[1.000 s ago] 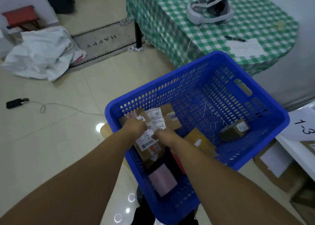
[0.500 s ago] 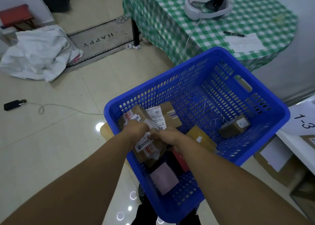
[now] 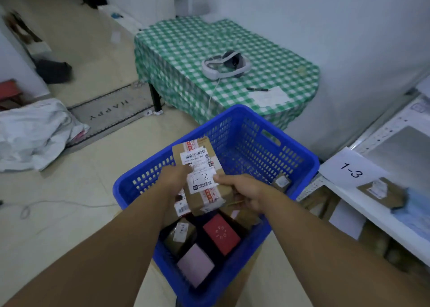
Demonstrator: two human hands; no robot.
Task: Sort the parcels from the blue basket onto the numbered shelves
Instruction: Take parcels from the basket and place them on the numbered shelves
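Tiled floor under blue basket [image 3: 251,125]. One 1-2 parcel [image 3: 200,167] gripped by left hand [image 3: 175,178] and right hand [image 3: 246,192], thumbs on top; at least five other parcels [image 3: 221,234] inside.

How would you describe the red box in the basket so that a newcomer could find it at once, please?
Look into the blue basket in front of the green-checked table. Near its closest end lies the red box, beside a brown parcel and a pale pink box. It alone is red, with faint lettering on top.
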